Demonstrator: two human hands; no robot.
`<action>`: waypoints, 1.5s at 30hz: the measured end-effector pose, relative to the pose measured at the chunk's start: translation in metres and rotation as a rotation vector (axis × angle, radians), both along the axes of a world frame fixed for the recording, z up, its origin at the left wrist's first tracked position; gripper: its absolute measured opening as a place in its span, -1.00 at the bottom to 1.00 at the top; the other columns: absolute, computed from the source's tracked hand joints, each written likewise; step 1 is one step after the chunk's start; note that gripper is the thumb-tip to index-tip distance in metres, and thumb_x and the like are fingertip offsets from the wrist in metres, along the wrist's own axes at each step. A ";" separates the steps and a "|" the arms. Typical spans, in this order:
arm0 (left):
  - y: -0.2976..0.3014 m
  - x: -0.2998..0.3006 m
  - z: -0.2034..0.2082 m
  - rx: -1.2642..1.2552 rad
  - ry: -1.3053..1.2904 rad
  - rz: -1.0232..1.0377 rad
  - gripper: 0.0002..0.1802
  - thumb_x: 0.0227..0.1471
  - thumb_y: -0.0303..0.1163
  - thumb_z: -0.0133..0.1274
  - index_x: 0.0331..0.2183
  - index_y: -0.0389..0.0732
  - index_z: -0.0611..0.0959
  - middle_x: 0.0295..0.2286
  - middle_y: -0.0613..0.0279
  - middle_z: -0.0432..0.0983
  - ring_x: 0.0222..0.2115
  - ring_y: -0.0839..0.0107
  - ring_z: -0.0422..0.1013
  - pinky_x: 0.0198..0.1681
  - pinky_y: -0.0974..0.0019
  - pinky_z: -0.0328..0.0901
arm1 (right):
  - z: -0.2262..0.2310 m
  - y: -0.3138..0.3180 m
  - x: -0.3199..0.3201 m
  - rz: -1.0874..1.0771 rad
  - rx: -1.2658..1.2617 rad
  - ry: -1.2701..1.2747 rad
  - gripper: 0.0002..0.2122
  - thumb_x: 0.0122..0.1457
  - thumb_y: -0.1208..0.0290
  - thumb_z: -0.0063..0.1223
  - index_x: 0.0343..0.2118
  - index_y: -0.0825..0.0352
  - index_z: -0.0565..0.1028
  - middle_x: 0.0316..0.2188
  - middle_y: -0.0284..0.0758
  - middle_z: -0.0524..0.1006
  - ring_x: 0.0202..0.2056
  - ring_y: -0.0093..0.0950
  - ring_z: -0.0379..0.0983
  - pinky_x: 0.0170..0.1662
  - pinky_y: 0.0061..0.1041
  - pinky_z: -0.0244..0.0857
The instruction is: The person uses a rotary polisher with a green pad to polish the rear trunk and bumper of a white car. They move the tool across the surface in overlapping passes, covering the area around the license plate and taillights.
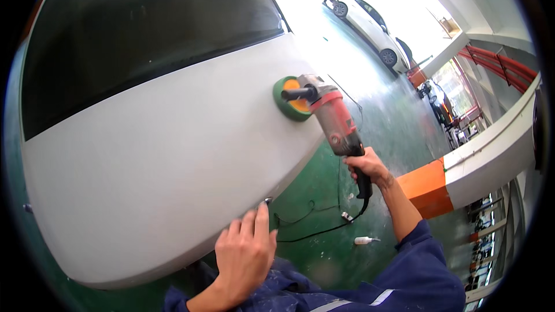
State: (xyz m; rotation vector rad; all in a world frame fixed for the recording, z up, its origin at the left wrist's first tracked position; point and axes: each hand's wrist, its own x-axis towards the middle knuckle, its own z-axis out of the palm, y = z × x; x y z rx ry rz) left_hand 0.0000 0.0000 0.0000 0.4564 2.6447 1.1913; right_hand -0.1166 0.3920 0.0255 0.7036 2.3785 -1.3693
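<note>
My right hand (370,164) is wrapped round the black rear handle of a red and grey power polisher (335,121). A green-rimmed, yellow-centred polishing pad (281,99) on its head is over the far right part of a white car panel (144,167). Whether pad and panel touch, I cannot tell. The polisher's black side handle juts out to the left with no hand on it. At the panel's near edge my left hand (245,248) is open, its fingers stretched out. A small shiny metal piece (267,200) lies by its fingertips.
Dark car glass (150,34) borders the panel's far side. From the polisher a black cable (315,234) trails over the green floor, near a small white bottle (365,241). An orange and white pillar (430,188) stands at right. Further off is a white car (367,20).
</note>
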 end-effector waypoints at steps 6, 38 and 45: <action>-0.026 0.051 -0.002 0.123 0.121 0.066 -0.63 0.11 -0.24 0.19 -0.05 -0.16 0.62 -0.44 0.11 0.62 -0.42 0.16 0.57 -0.37 0.17 0.43 | 0.024 0.018 -0.086 -0.172 0.083 0.022 -0.81 0.07 0.39 0.29 -0.50 0.33 0.49 -0.65 -0.38 0.45 -0.68 -0.53 0.40 -0.64 -0.38 0.33; 0.008 0.001 -0.024 0.273 -0.134 0.043 -0.73 0.15 -0.23 0.16 -0.14 -0.12 0.62 -0.41 0.03 0.65 -0.42 0.05 0.59 -0.37 0.05 0.44 | 0.022 0.020 -0.144 0.122 0.050 0.021 -0.86 0.01 0.46 0.22 -0.54 0.37 0.47 -0.65 -0.33 0.47 -0.67 -0.50 0.44 -0.65 -0.39 0.38; 0.014 0.003 -0.028 0.310 -0.201 0.195 -0.75 0.17 -0.23 0.15 -0.15 -0.11 0.64 -0.48 0.01 0.63 -0.45 0.02 0.58 -0.38 0.04 0.44 | 0.023 0.069 -0.243 -0.032 0.078 -0.011 -0.84 0.07 0.39 0.20 -0.41 0.34 0.46 -0.60 -0.36 0.45 -0.66 -0.51 0.40 -0.61 -0.30 0.37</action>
